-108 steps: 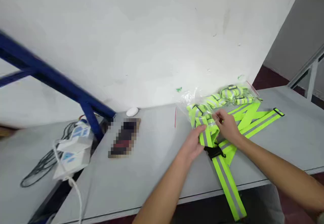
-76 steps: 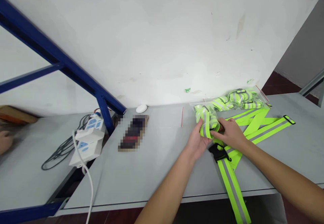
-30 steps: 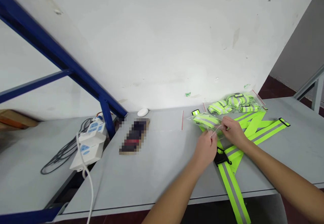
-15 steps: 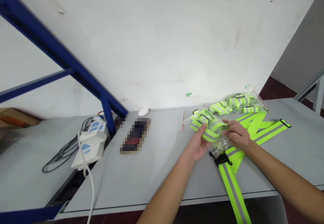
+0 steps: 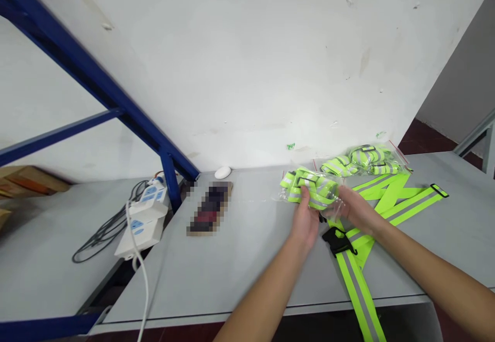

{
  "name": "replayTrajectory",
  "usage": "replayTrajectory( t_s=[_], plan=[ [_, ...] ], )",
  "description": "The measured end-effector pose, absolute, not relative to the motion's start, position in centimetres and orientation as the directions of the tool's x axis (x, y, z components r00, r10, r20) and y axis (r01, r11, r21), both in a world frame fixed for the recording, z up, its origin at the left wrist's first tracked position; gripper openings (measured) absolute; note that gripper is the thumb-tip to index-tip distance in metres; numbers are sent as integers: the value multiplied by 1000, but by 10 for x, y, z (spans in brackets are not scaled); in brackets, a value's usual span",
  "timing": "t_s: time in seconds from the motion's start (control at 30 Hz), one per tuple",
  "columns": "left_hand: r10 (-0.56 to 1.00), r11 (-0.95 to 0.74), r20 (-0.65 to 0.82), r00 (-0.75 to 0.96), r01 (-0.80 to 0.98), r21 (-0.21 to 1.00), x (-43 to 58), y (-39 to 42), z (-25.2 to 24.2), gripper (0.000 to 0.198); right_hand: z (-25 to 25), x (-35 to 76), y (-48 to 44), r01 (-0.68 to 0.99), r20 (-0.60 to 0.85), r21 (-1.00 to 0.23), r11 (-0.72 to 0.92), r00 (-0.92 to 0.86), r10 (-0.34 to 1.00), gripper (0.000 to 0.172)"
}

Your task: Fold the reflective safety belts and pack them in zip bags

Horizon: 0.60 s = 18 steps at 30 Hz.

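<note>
A clear plastic bag of folded neon-yellow reflective straps (image 5: 319, 190) is held up over the table. My left hand (image 5: 305, 224) grips it from below, thumb across the front. At the bag's right edge is my right hand (image 5: 358, 209), closed on the plastic, its fingertips partly hidden behind it. Under and beside my hands lies an unfolded neon-yellow reflective harness (image 5: 408, 209) with grey stripes. Its black buckle (image 5: 337, 241) sits just below the bag, and one strap hangs over the table's front edge.
More bagged reflective straps (image 5: 367, 157) lie against the white wall. On the grey table (image 5: 247, 259) are a white oval object (image 5: 223, 172) and a blurred-out flat item (image 5: 211, 210). Power strips (image 5: 143, 228) with cables and a blue metal frame (image 5: 168, 177) stand left.
The bag has tilted, and its straps now look more edge-on. My right hand has turned and its fingers have slipped behind the bag's edge. The view has shifted slightly.
</note>
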<state>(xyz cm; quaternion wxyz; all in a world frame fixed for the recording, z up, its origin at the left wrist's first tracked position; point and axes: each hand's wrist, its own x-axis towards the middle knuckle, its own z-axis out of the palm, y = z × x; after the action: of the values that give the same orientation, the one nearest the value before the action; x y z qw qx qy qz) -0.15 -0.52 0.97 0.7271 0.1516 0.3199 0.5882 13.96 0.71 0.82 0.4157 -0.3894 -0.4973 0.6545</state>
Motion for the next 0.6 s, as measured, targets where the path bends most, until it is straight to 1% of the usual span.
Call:
replayTrajectory(
  t_s=[0.07, 0.13, 0.2, 0.23, 0.27, 0.33, 0.4, 0.43, 0.5, 0.6],
  plan=[
    [957, 239, -274, 93, -788, 567, -3, -4, 12, 38, 5, 136, 6, -205, -122, -962, -179, -264, 957, 40],
    [959, 187, -279, 38, -828, 529, -13, 1, 16, 42, 1, 139, 9, -208, -122, -965, -162, -191, 974, 39],
    [956, 137, -293, -34, -829, 542, -31, 10, 21, 48, -1, 146, 15, -130, -103, -984, -121, -134, 986, 38],
    [957, 132, -286, -53, -797, 589, -41, 14, 23, 48, -1, 151, 18, -71, -89, -993, -96, -104, 991, 37],
    [963, 141, -266, -53, -740, 658, -52, 17, 24, 44, 0, 155, 21, -9, -73, -997, -74, -78, 994, 38],
    [974, 212, -219, 56, -568, 795, -70, 21, 26, 42, 3, 162, 25, 101, -39, -994, -35, -40, 998, 39],
    [957, 280, -223, 185, -393, 876, -80, 22, 24, 46, 6, 166, 27, 178, -19, -984, -11, -40, 999, 40],
    [946, 302, -243, 213, -319, 898, -81, 21, 23, 49, 8, 166, 27, 206, -16, -979, -5, -53, 998, 40],
    [952, 285, -254, 169, -197, 938, -76, 20, 17, 51, 10, 166, 25, 247, -11, -969, 5, -66, 998, 39],
    [987, 161, -159, 27, -96, 982, -59, 18, 9, 43, 11, 167, 23, 231, -4, -973, 9, -52, 999, 37]
  ],
)
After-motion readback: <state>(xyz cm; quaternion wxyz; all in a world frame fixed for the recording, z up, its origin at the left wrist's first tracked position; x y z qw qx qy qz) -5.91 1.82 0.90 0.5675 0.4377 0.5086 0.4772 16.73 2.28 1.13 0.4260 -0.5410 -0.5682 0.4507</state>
